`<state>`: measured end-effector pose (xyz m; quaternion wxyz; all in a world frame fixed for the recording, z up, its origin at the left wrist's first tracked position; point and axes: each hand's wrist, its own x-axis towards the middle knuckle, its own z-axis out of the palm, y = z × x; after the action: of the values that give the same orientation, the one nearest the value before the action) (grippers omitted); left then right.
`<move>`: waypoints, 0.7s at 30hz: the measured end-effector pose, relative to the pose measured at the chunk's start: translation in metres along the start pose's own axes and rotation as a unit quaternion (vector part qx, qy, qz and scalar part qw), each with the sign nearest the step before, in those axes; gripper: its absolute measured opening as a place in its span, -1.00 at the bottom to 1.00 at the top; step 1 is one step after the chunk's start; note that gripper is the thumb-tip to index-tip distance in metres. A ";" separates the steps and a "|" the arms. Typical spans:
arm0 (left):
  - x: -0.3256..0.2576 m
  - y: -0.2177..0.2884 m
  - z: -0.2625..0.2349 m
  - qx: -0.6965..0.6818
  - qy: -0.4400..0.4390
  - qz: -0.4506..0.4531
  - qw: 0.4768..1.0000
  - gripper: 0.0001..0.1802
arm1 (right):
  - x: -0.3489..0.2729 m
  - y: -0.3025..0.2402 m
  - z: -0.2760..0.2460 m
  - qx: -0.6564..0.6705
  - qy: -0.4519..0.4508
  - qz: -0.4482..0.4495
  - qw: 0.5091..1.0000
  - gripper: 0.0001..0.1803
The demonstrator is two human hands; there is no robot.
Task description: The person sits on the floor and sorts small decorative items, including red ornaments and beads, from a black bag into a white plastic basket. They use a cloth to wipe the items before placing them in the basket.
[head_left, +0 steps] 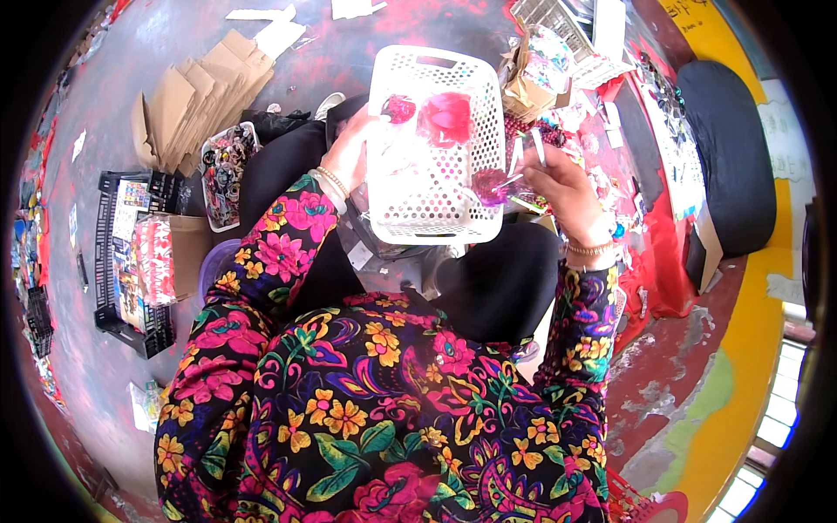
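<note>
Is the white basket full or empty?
Partly filled: the white basket holds pinkish-red items, but much of its perforated bottom shows bare.

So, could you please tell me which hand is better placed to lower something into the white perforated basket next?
Probably the right hand: it appears to hold a purple bundle at the right side of the white perforated basket, while the left hand holds the basket's left side.

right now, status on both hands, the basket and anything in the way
Left hand gripping white basket at left side. Right hand holding pale strips, purple bundle at basket's right rim. Pink items inside, no obstruction seen.
</note>
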<state>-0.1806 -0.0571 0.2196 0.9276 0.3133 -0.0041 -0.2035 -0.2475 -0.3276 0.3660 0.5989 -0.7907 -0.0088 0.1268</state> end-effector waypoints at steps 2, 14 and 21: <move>-0.002 0.001 0.005 0.013 -0.011 0.008 1.000 -0.52 | 0.019 0.001 0.002 -0.089 -0.088 0.005 0.992 -0.84; 0.001 -0.004 0.013 0.027 -0.018 -0.002 0.999 -0.55 | 0.065 0.063 0.041 -0.489 -0.090 -0.127 0.858 -0.60; 0.001 -0.005 0.012 0.018 -0.018 -0.002 1.000 -0.57 | 0.024 0.024 0.058 -0.615 0.051 -0.209 0.758 -0.82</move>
<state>-0.1831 -0.0679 0.2259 0.9213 0.3261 -0.0236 -0.2105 -0.2401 -0.2753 0.3237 -0.0052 -0.9727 -0.2197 -0.0748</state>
